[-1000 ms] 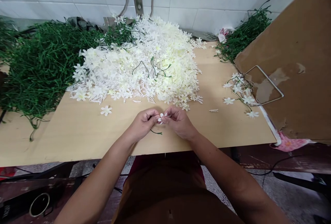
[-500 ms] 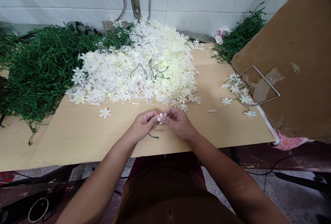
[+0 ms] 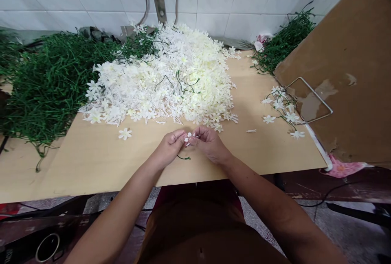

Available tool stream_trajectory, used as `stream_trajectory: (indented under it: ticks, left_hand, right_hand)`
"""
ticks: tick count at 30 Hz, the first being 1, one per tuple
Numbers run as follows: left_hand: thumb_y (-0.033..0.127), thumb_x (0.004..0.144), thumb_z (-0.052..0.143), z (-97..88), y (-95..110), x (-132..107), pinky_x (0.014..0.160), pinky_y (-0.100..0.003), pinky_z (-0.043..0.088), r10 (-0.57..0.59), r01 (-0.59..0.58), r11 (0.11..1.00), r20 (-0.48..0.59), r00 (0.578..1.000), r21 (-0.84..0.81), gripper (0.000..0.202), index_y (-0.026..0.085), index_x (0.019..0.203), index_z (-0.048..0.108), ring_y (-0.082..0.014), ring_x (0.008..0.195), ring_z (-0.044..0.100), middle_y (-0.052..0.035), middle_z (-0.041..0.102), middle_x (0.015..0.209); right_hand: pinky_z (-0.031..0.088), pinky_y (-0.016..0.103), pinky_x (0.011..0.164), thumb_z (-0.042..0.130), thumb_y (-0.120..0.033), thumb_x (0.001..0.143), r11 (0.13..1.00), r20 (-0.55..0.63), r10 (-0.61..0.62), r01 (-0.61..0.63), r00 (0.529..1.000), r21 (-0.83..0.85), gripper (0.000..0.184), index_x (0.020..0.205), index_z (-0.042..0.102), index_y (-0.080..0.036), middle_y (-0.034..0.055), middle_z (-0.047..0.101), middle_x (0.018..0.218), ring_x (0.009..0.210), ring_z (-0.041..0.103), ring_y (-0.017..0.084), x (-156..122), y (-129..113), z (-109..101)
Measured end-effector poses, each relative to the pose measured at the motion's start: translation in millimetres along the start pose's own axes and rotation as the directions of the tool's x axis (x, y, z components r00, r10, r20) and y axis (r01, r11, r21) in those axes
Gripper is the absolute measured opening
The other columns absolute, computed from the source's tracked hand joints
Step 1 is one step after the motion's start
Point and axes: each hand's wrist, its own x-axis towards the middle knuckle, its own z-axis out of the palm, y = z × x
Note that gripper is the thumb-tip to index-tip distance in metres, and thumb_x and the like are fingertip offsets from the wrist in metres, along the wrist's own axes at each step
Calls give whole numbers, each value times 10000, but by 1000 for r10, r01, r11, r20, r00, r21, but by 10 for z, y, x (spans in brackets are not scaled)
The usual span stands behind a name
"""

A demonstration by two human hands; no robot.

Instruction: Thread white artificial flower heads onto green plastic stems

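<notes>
Over the front of the board, my left hand [image 3: 171, 147] and my right hand [image 3: 211, 144] meet with their fingers pinched. Between the fingertips sits a small white artificial flower [image 3: 190, 137], its petals facing up. The right thumb and forefinger close on this flower, and a thin pale piece shows beside them. From under the left hand hangs a green artificial stem [image 3: 184, 158], its tip pointing right; the left fingers close around its upper part, which is hidden. A single white flower head [image 3: 125, 134] lies on the board left of my hands.
Behind my hands spreads a big heap of white flower heads [image 3: 201, 68]. Green stems [image 3: 55, 81] pile up at left, with another bunch [image 3: 284, 40] at back right. Assembled flower sprays [image 3: 284, 107] lie beside a leaning cardboard sheet [image 3: 345, 64] with a metal wire handle [image 3: 317, 98].
The flower between my fingers has shifted slightly left and turned. The hanging stem tip has swung a little up and to the right. Both hands stay in nearly the same place.
</notes>
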Motion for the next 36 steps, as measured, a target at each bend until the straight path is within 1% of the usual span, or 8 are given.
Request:
stream_trajectory:
  ticks: [5,8,11,14,19,26,31,36]
  left_hand:
    - [640,805,552,-1,-27,-3,566,-246,286,-5,5,1000,22,1000,-17,504,186,620,438,-97,581,325,46,382,592]
    - [645,797,552,-11,-26,-9,553,-247,260,4,-4,999,12,1000,-38,514,192,606,404,-92,569,275,55,322,585]
    - [645,785,554,-12,-3,-7,546,-246,252,1,-1,1000,7,1000,-26,520,196,591,379,-91,564,245,58,287,576]
    - [653,772,563,8,13,7,559,-244,290,-11,11,1000,-11,1000,-26,516,195,599,400,-95,571,285,51,333,575]
    - [690,761,581,45,-4,24,592,-245,360,-7,0,992,-54,999,-128,540,187,618,446,-98,578,367,42,413,589]
    - [714,756,572,49,40,5,624,-257,401,-11,9,997,-32,999,-77,560,185,606,464,-108,592,420,32,447,594]
    - [708,771,546,44,69,5,621,-259,406,1,-2,1000,-15,1000,-23,549,192,606,460,-111,587,419,32,445,595]
    - [712,787,514,16,68,-2,592,-261,361,19,-20,999,7,1000,51,553,195,602,453,-109,573,375,35,416,582]
  right_hand:
    - [470,252,655,897,-421,519,998,-27,19,-20,999,-52,435,657,549,-199,-64,595,605,604,582,94,16,-18,15]
    - [437,227,597,906,-454,479,997,-23,32,-34,999,-71,471,649,550,-196,-66,580,598,589,549,81,32,-28,40]
    - [444,226,581,889,-502,492,993,-21,32,-34,999,-110,486,640,540,-198,-66,572,588,576,534,78,42,-37,59]
    - [496,247,621,891,-473,514,993,-27,33,-36,999,-109,457,646,553,-195,-63,587,589,583,564,87,31,-53,54]
    - [570,330,792,850,-448,619,997,59,39,-43,997,62,350,741,646,-191,-27,680,692,681,660,121,-20,-69,14]
    - [590,374,784,874,-451,546,990,7,72,-72,997,124,384,701,634,-195,-36,679,646,632,670,133,-13,-54,21]
    - [597,352,755,888,-408,512,982,11,123,-123,992,142,388,677,613,-189,-45,681,629,605,661,117,11,-77,12]
    - [577,338,778,892,-327,492,969,41,209,-212,977,127,363,625,585,-185,-51,680,612,591,657,106,38,-116,-1]
